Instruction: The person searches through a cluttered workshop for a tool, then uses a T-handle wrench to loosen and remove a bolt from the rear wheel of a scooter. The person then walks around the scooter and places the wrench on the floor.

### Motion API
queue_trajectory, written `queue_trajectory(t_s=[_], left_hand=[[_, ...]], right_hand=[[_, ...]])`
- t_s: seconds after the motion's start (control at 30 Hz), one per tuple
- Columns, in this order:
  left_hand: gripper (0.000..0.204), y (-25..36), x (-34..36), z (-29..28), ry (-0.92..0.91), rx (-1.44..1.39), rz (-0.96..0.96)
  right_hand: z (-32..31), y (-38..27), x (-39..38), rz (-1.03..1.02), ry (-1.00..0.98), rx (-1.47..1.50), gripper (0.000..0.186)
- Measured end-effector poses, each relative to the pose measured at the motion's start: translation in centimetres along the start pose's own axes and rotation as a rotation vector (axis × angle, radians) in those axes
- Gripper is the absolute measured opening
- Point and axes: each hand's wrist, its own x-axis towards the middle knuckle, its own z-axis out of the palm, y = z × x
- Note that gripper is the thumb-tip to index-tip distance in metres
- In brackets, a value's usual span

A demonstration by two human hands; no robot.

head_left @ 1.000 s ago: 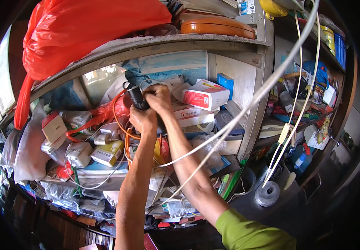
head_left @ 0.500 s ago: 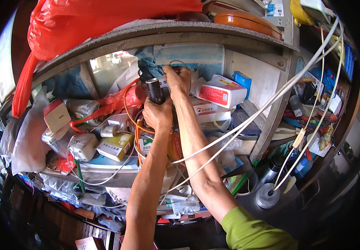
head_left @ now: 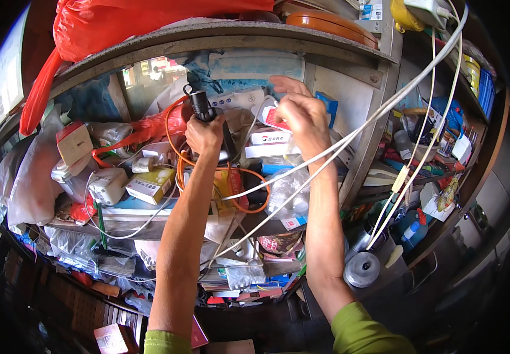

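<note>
Where visible, black cylinder (head_left: 200,104) (ridged).

From here I see a satiny black cylinder (head_left: 200,105); a glossy, crinkled plastic bag (head_left: 143,22); a shiny orange case (head_left: 332,29); a rough, matt shelf (head_left: 237,29); a cardboard carton (head_left: 150,186).

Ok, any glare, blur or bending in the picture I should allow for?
Head view: the upper shelf bows, corners go black; head view: glare whitens the glass pane; head view: the right hand looks slightly soft, perhaps from motion, the black cylindrical tool in the left hand crisper.
</note>
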Motion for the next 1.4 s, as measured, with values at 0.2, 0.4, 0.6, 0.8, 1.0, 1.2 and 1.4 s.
queue_trajectory(t_s=[0.2, 0.4, 0.6, 0.8, 1.0, 1.2, 1.4], left_hand=[[0.041, 0.1, 2.0, -0.1, -0.061, 0.0, 0.048], [0.037, -1.4, 3.2, 1.2, -0.016, -0.001, 0.087], [0.04, -1.9, 2.6, 1.2, -0.128, 0.053, 0.099], [0.042, 0.4, 1.6, -2.2, -0.29, 0.023, 0.08], [0.021, 0.6, 1.0, -8.9, -0.52, -0.248, 0.023], [0.018, -0.6, -1.8, -17.2, -0.473, -0.205, 0.023], [0.027, -1.2, -5.4, -21.5, -0.502, -0.484, -0.203]], right_hand=[[-2.8, -1.8, -1.5, 0.352, -0.035, 1.052, 0.031], [-6.0, -2.7, -2.0, 0.119, -0.116, 1.422, 0.04], [-7.1, -4.3, -5.2, 0.191, -0.115, 1.175, 0.026], [-7.4, -6.5, -7.1, 0.288, 0.146, 0.948, 0.015], [-7.3, -4.1, -8.7, 0.493, 0.421, 1.077, 0.016], [-6.2, -3.8, -9.4, 0.377, 0.338, 0.963, 0.023], [-4.2, -8.2, -7.3, 0.481, 0.103, 0.782, 0.031]])
